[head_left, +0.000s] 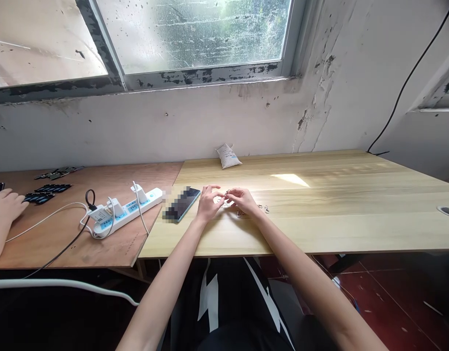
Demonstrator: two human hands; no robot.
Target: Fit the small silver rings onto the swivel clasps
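Above the light wooden table, my left hand (208, 204) and my right hand (245, 200) meet at the fingertips. A small metal ring (228, 191) shows at the pinched thumb and fingers of my right hand. My left hand's thumb and fingers curl in toward the same spot; what they pinch is too small to make out. Loose metal rings with clasps (266, 209) lie just right of my right hand, and another metal ring (239, 213) rests below it. More small metal pieces are partly hidden beneath my fingers.
A phone (188, 201), partly blurred out, lies left of my left hand. Farther left, a white power strip (131, 210) with plugs and cables sits on the reddish board (111, 251). Another person's hand (8, 204) is at the far left. A small white packet (228, 156) stands by the wall.
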